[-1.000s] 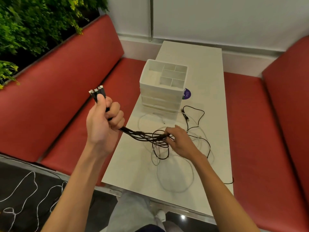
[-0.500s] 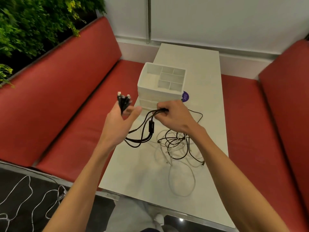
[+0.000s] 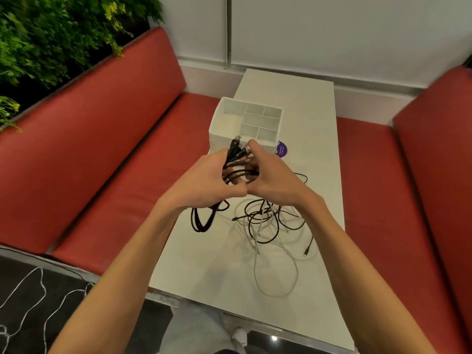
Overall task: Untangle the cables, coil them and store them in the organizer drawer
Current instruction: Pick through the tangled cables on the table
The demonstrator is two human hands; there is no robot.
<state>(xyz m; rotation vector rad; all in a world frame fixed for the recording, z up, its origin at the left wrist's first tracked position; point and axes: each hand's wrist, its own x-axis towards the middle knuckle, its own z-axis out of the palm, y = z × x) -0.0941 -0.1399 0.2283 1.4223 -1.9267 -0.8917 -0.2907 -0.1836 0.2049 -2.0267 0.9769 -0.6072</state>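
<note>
Black braided cable (image 3: pixel 233 162) sits in the middle of the frame, gripped by two hands raised over the table (image 3: pixel 293 302): the left hand (image 3: pixel 204 180) curls its fingers round the gathered strands and the right hand (image 3: pixel 275 180) closes on them from the other side, with the thumbs touching below. Several plug ends stick up out of the grip, too crowded to count, and a doubled loop of the same cable hangs under the left wrist onto the tabletop. Just below the right hand lies one loose tangle (image 3: pixel 268 226) of thin black and white cables; how many are in it I cannot tell. One white organizer (image 3: pixel 219 123) stands directly behind the hands, its open top split into six compartments, one large and five small; its drawers are hidden by the hands. One purple round sticker (image 3: pixel 281 149) lies at its right. Two red benches (image 3: pixel 102 149) flank the table, green foliage (image 3: pixel 51 34) fills the upper left, and one white cord (image 3: pixel 33 290) trails on the dark floor at lower left
</note>
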